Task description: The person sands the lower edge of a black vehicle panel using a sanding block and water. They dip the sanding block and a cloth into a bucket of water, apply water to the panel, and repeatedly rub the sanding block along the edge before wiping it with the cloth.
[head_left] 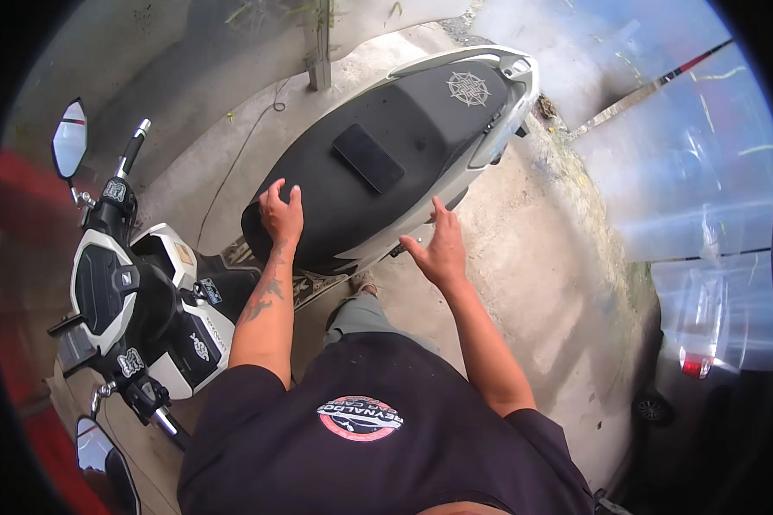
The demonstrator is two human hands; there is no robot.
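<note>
Smartphone point(368, 159), gripped by neither the left hand point(282, 215) nor the right hand point(441, 247), both empty and spread near mid-frame, is supported by the scooter's seat point(343, 210) at upper centre, its broad top probably used as a handy shelf; at frame left, handlebars point(130, 156) are flanked by mirrors point(69, 142), presumably set for rear view.

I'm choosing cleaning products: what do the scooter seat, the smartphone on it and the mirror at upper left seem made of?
Scooter seat: probably black vinyl, matte, judging by its soft, dull sheen. Smartphone: likely a glass face, smooth and dark; its frame material is unclear. Mirror: apparently glass, glossy, with a visible reflection.
</note>
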